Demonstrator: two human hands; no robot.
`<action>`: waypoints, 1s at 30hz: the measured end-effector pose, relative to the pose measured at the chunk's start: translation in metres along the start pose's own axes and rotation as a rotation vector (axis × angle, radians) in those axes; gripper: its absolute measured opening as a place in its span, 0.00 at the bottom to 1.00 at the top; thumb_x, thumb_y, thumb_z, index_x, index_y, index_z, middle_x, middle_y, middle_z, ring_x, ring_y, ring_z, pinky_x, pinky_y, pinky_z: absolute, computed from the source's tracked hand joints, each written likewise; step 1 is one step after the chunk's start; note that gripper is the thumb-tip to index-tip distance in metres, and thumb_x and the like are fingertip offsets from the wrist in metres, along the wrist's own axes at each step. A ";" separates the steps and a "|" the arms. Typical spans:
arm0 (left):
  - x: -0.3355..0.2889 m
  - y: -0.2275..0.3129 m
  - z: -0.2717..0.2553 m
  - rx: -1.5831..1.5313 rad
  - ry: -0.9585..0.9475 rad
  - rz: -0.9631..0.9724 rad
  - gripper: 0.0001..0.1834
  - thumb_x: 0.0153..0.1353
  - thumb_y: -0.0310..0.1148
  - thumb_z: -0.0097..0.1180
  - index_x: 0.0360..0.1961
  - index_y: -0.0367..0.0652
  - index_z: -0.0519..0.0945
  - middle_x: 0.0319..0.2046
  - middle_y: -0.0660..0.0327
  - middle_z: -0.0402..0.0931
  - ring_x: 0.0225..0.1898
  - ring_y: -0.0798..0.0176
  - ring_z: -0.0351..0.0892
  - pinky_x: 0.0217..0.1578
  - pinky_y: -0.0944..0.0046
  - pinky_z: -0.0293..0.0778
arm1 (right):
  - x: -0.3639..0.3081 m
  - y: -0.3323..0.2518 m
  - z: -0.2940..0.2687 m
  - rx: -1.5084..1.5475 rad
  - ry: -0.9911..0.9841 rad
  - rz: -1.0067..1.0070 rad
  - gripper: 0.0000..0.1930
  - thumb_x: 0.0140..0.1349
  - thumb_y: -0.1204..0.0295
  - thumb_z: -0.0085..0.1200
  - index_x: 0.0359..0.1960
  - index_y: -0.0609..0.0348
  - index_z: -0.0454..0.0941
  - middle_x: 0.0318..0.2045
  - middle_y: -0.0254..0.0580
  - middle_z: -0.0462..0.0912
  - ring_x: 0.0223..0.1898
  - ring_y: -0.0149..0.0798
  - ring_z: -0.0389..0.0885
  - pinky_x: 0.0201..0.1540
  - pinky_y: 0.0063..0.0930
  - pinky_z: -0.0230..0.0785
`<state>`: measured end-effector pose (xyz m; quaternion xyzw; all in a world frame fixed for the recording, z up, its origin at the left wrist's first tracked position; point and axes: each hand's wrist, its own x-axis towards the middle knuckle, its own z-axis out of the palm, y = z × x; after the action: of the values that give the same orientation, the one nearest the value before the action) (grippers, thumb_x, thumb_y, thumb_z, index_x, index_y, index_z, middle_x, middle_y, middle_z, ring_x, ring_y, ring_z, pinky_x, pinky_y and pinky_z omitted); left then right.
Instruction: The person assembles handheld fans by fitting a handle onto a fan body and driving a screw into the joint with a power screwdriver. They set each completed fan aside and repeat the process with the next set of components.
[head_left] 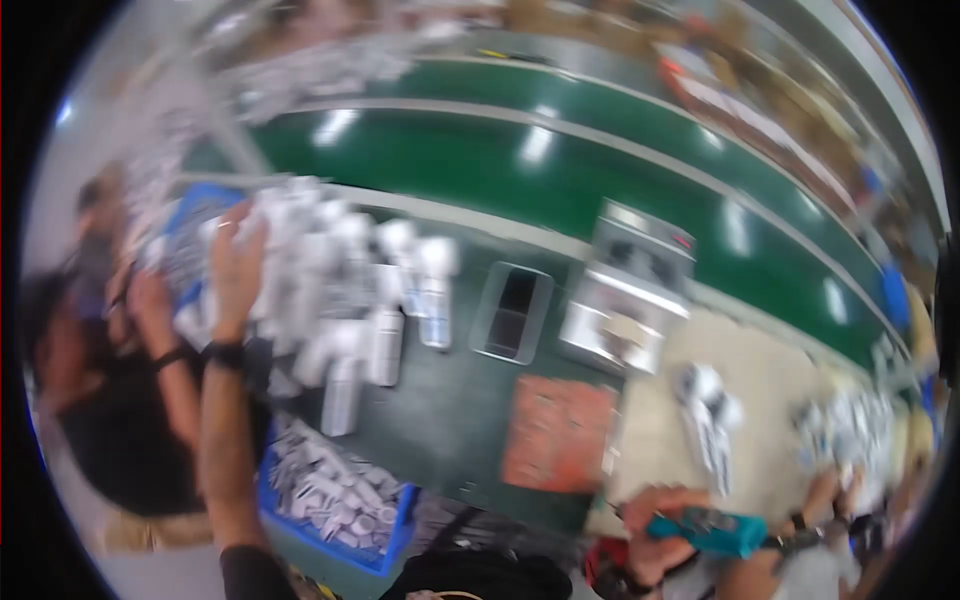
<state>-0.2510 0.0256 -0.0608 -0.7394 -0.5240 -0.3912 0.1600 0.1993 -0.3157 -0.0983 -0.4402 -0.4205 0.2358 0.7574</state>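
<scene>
Closest, the right hand (655, 530) grips a teal tool (720, 532), a blue crate (400, 520) of small parts (340, 500) to its left and a red mat (560, 435) beyond. Farther, the left hand (237, 270), blurred, meets crowded white parts (320, 260), grip unclear; a hasty pull could topple neighbours. A co-worker's hand (150, 305) crowds its left.

Item: broad, dark wristband (227, 354), worn just below the left hand (237, 268). Item: black fabric sleeve (254, 572), left arm. Item: black cloth garment (480, 577), body.
</scene>
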 end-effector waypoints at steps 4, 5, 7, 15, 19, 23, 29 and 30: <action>-0.016 0.233 0.008 -0.633 -0.313 0.048 0.14 0.60 0.26 0.61 0.48 0.36 0.79 0.39 0.56 0.82 0.38 0.59 0.83 0.40 0.62 0.77 | 0.005 -0.007 -0.005 0.017 -0.087 0.129 0.33 0.58 0.42 0.59 0.40 0.62 0.64 0.18 0.39 0.71 0.18 0.36 0.71 0.21 0.29 0.65; -0.029 0.290 0.021 -0.843 -0.527 0.010 0.12 0.57 0.27 0.64 0.43 0.37 0.81 0.36 0.54 0.82 0.36 0.55 0.83 0.38 0.59 0.78 | 0.003 -0.012 -0.015 -0.031 -0.057 0.126 0.33 0.58 0.42 0.59 0.40 0.62 0.64 0.18 0.39 0.71 0.18 0.36 0.71 0.21 0.29 0.65; -0.062 0.368 0.060 -0.946 -0.472 0.379 0.11 0.58 0.37 0.64 0.34 0.40 0.82 0.31 0.53 0.81 0.33 0.49 0.82 0.36 0.56 0.78 | 0.001 -0.019 -0.021 -0.002 -0.067 0.141 0.32 0.59 0.42 0.59 0.40 0.63 0.64 0.18 0.40 0.72 0.18 0.36 0.72 0.22 0.29 0.65; -0.130 0.493 0.105 -0.775 -0.862 0.649 0.26 0.67 0.48 0.50 0.57 0.40 0.74 0.38 0.52 0.77 0.39 0.48 0.79 0.43 0.51 0.75 | -0.020 -0.040 -0.040 -0.069 -0.066 0.156 0.32 0.59 0.43 0.59 0.40 0.63 0.66 0.19 0.42 0.72 0.19 0.36 0.73 0.22 0.27 0.65; -0.121 0.490 0.094 -0.813 -0.949 0.508 0.25 0.67 0.44 0.48 0.61 0.43 0.70 0.42 0.54 0.78 0.46 0.52 0.76 0.45 0.47 0.73 | -0.028 -0.035 -0.062 0.060 -0.008 0.200 0.31 0.55 0.50 0.68 0.44 0.66 0.73 0.27 0.45 0.80 0.27 0.35 0.78 0.28 0.26 0.68; -0.108 0.456 0.070 -0.635 -0.919 0.634 0.23 0.66 0.40 0.52 0.59 0.41 0.71 0.41 0.52 0.79 0.47 0.48 0.76 0.43 0.51 0.75 | -0.019 -0.030 -0.071 0.026 -0.028 0.194 0.31 0.56 0.51 0.68 0.47 0.65 0.72 0.29 0.44 0.79 0.28 0.33 0.77 0.33 0.27 0.69; -0.088 0.399 0.021 -0.797 -0.723 0.401 0.22 0.57 0.30 0.63 0.54 0.42 0.76 0.41 0.50 0.78 0.42 0.48 0.79 0.42 0.54 0.76 | 0.008 0.000 -0.054 -0.058 -0.092 0.204 0.24 0.59 0.68 0.64 0.52 0.64 0.69 0.33 0.41 0.79 0.30 0.31 0.76 0.35 0.26 0.69; -0.088 0.389 0.024 -0.789 -0.727 0.396 0.22 0.57 0.30 0.63 0.54 0.42 0.76 0.41 0.50 0.78 0.42 0.48 0.79 0.42 0.54 0.76 | 0.012 -0.001 -0.048 -0.122 -0.032 0.289 0.28 0.58 0.58 0.64 0.51 0.66 0.68 0.31 0.41 0.77 0.31 0.33 0.76 0.35 0.27 0.69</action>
<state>0.0964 -0.1715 -0.0750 -0.9143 -0.2113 -0.2400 -0.2485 0.2460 -0.3298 -0.1048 -0.5374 -0.3782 0.3235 0.6808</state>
